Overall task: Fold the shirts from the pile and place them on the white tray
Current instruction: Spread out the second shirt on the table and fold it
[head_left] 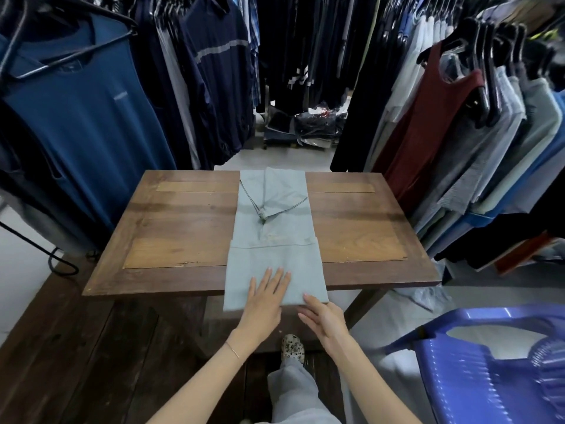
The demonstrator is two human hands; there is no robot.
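Note:
A pale blue-grey shirt (pixel 272 228) lies in a long narrow strip down the middle of the wooden table (pixel 171 228), sleeves folded in over its back. Its near end is doubled over and hangs past the table's front edge. My left hand (pixel 264 298) rests flat on that near fold with straight fingers. My right hand (pixel 321 316) is at the fold's lower right corner, thumb on top of the cloth and fingers beneath the edge. No white tray and no pile of shirts are in view.
Racks of hanging clothes crowd the left, back and right sides of the table. A blue plastic chair (pixel 489 362) stands at the lower right. Bagged clothes (pixel 305 123) sit on the floor behind the table. My foot (pixel 292 347) is below the table edge.

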